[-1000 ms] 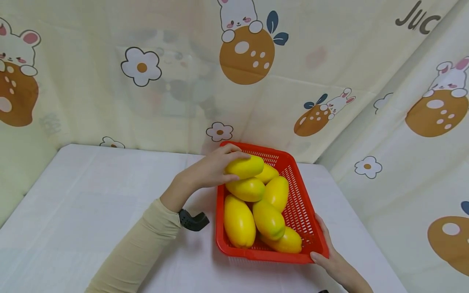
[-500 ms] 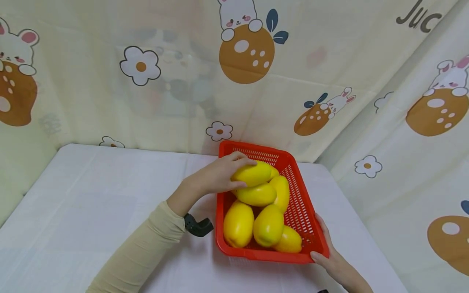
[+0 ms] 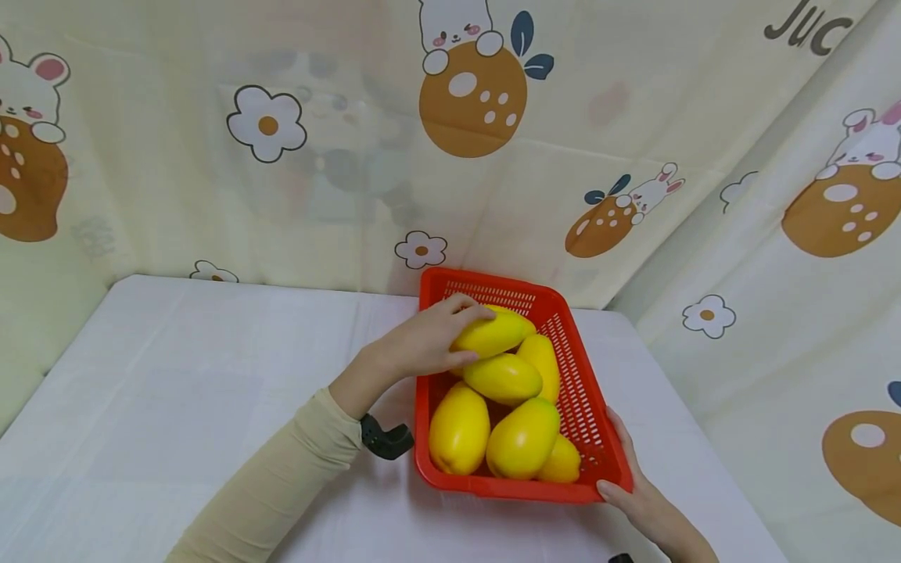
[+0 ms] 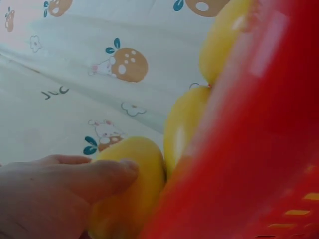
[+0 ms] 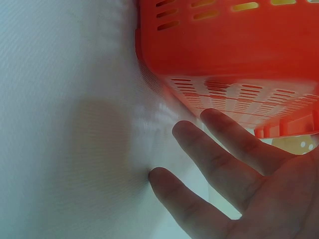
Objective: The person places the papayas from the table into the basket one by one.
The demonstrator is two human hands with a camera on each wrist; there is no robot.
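Observation:
Near the far-left part of the red plastic basket (image 3: 521,489), my left hand (image 3: 431,338) holds a yellow mango (image 3: 498,332) between thumb and fingers. It lies atop the pile; the left wrist view shows the thumb (image 4: 107,179) pressed on its side. Under and beside it are several more mangoes, among them a green-tinged one (image 3: 522,439) at the front. My right hand (image 3: 651,504) grips the basket's near-right corner, thumb on the rim and a finger along the outer wall. In the right wrist view, other fingers (image 5: 219,164) stretch out beneath the basket's slotted side.
The basket stands on a white-covered table (image 3: 190,407), right of its middle. Behind and to the right hangs a cream curtain (image 3: 338,180) with printed rabbits and flowers. A black wrist device (image 3: 385,439) sticks out near the basket's left side.
My left hand has moved right and slightly down with its mango, deeper over the basket. The mango beneath has shifted right, and the front green-tinged one has turned. The right hand stays at the corner.

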